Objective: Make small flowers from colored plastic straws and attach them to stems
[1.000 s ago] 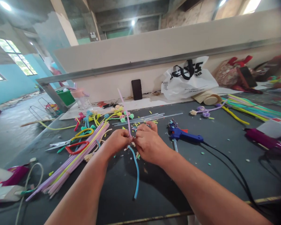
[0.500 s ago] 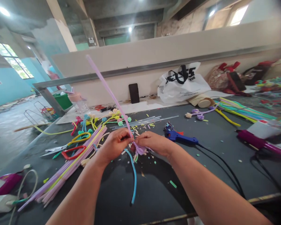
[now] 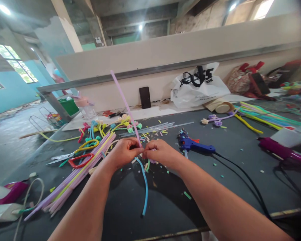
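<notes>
A long lilac pipe cleaner (image 3: 125, 99) rises from between my two hands, tilted toward the upper left. My left hand (image 3: 125, 153) pinches it near its lower end with thumb and forefinger. Right beside it, fingertips almost touching, my right hand (image 3: 159, 152) is closed on the lower part, where a bunched lilac end is mostly hidden behind the fingers. Under the hands lie small coloured scraps, and a blue pipe cleaner (image 3: 145, 189) curves toward the front edge of the table.
Scissors (image 3: 84, 148) rest against a bundle of lilac and yellow pipe cleaners (image 3: 72, 182) on the left. A blue glue gun (image 3: 197, 146) lies to the right, its black cord trailing forward. Behind are clear glue sticks (image 3: 163, 127), a phone (image 3: 144, 97) and a white bag (image 3: 199, 87).
The top of the lilac pipe cleaner has swung right and stands steeper. Its bunched lower end, visible before, is now largely covered by my right hand's fingers.
</notes>
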